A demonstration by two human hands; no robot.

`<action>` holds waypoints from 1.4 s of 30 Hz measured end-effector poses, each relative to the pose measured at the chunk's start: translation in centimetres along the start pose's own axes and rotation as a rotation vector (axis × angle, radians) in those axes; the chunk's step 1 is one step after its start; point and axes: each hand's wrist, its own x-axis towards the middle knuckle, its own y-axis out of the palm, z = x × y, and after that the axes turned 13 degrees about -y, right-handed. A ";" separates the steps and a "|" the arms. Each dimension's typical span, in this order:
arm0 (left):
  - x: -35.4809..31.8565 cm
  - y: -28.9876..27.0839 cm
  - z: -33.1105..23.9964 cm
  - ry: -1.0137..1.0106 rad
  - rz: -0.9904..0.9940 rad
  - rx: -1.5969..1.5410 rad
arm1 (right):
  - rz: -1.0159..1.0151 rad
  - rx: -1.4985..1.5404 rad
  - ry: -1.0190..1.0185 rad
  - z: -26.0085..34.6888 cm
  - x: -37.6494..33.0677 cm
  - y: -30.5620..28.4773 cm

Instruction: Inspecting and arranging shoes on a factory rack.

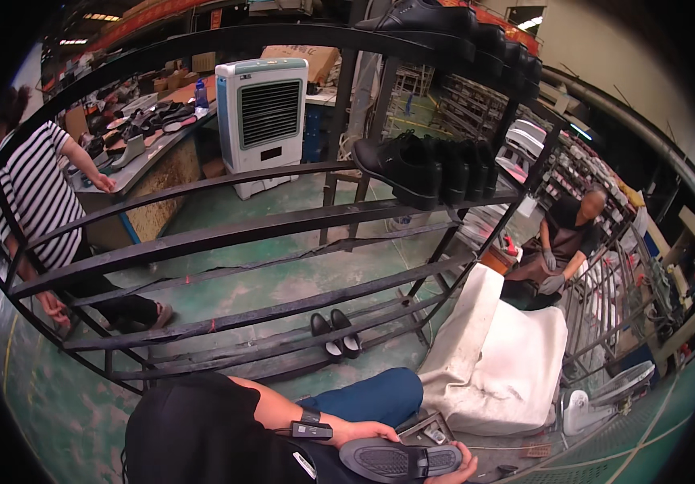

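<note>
Low in the picture a dark shoe (388, 460) is held with its grey patterned sole facing up. My left hand (364, 431) grips the shoe along its far edge; a black strap with a small box sits on that wrist. Around the other end of the shoe, at the right, my right hand (464, 463) is closed, mostly hidden below it. The shoe's upper is out of sight. Just beyond my hands lies a small open tray (426, 429) with little items in it.
A black metal rack (202, 234) spans the view, with several black shoes (412, 168) at its right end and a black pair (336, 334) low down. White cloth (497, 355) covers something at right. An air cooler (265, 121), a standing person (41, 194) and a seated, gloved person (565, 242) are beyond.
</note>
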 end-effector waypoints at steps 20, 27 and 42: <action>0.4 9.2 1.5 0.038 -0.284 -0.089 | -0.095 0.095 0.078 -1.1 2.3 -1.4; -0.7 7.9 2.5 0.042 -0.252 -0.113 | -0.077 -0.006 0.146 -1.0 2.1 -2.0; 8.0 -3.0 0.9 0.194 -0.097 0.136 | -0.229 -0.018 0.060 -0.9 3.1 0.2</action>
